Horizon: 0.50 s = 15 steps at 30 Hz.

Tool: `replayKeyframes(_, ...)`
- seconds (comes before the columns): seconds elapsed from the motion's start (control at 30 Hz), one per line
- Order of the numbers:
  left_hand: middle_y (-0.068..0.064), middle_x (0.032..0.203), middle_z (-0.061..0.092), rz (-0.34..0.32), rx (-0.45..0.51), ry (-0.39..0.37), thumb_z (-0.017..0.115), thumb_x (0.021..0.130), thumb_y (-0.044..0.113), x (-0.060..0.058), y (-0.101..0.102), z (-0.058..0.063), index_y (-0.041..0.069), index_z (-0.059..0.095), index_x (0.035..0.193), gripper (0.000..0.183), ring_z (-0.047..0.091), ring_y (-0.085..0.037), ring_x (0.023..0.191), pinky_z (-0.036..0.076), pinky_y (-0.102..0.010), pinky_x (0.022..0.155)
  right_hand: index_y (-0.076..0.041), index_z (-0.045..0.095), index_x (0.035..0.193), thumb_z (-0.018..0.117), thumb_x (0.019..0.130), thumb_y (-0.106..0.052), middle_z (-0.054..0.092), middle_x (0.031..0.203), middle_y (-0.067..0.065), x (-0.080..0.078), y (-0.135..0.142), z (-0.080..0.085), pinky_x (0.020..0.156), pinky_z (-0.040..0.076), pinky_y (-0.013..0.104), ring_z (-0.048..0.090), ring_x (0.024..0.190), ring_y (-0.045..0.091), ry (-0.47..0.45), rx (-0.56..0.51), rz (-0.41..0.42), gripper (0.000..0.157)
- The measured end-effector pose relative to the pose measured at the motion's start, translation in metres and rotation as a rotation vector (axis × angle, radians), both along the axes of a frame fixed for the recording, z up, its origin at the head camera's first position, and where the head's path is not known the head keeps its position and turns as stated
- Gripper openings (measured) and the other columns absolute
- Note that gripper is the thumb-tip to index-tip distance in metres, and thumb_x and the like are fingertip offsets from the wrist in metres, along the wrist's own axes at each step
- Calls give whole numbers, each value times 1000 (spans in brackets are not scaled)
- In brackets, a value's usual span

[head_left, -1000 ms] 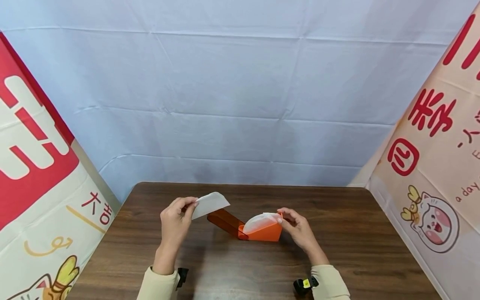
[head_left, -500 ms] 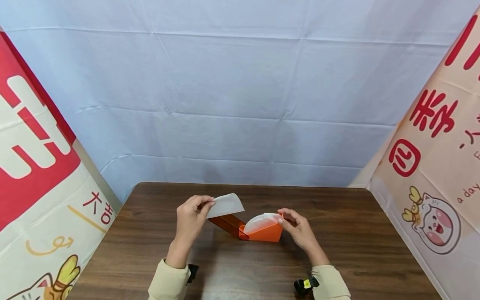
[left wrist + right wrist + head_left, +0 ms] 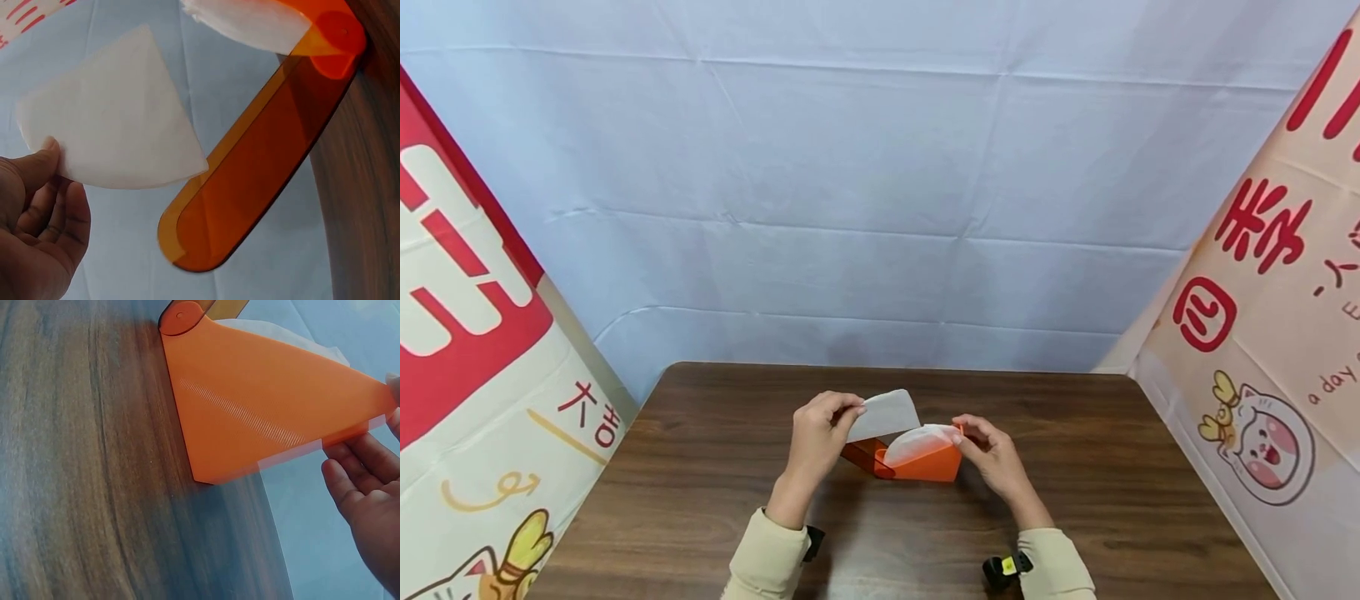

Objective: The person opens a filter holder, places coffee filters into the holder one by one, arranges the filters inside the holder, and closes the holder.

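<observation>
My left hand [image 3: 822, 433] pinches a white paper coffee filter [image 3: 887, 415] by its edge, between thumb and fingers. In the left wrist view the filter is flat and fan-shaped. It is held up near an orange coffee filter holder [image 3: 931, 467] that stands on the table. More white filters [image 3: 917, 443] sit in the holder, their rounded tops showing above its wall. The holder's see-through amber lid [image 3: 256, 162] is swung open to the left on its hinge. My right hand [image 3: 992, 454] grips the holder's upper right corner, thumb on one side and fingers beneath.
A dark wood-grain table [image 3: 1075, 467] carries the holder. Behind it hangs a pale blue cloth [image 3: 850, 183]. Printed banners stand at the left [image 3: 475, 400] and the right [image 3: 1247, 333]. Each wrist bears a small black camera mount.
My left hand has moved to the right with the coffee filter, from beyond the lid's free end to close beside the holder. The right hand and the holder have stayed put.
</observation>
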<state>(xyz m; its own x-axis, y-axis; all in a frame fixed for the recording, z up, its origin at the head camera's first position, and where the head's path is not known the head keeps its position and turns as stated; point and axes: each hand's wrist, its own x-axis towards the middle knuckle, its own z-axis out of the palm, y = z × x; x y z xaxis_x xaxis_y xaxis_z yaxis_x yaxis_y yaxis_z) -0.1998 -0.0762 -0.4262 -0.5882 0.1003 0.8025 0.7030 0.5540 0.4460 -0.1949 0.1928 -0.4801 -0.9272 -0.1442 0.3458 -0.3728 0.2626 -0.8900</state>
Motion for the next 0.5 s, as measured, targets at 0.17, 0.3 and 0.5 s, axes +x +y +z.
replayKeyframes(0.17, 0, 76, 64, -19, -26, -36, 77, 74, 3, -2, 9, -4, 8, 71, 81, 10, 54, -8, 63, 46, -20, 54, 4, 60, 112, 62, 87, 0, 65, 98, 18, 0, 0, 0, 69, 48, 26, 58, 82, 17, -4, -2, 5, 25)
replayKeyframes(0.3, 0, 77, 65, -32, -50, -72, 76, 75, 3, -3, 15, -10, 8, 71, 81, 10, 56, -7, 65, 47, -19, 56, 5, 60, 112, 63, 87, -1, 65, 99, 17, 1, 0, 0, 70, 48, 26, 58, 83, 17, -14, 1, 0, 26)
replayKeyframes(0.5, 2, 77, 65, -28, -124, -84, 77, 75, 8, -6, 26, -21, 10, 72, 80, 8, 58, -8, 69, 48, -19, 60, 2, 60, 112, 63, 88, -3, 64, 102, 17, 2, 0, 0, 74, 47, 23, 58, 86, 14, -48, -13, -7, 25)
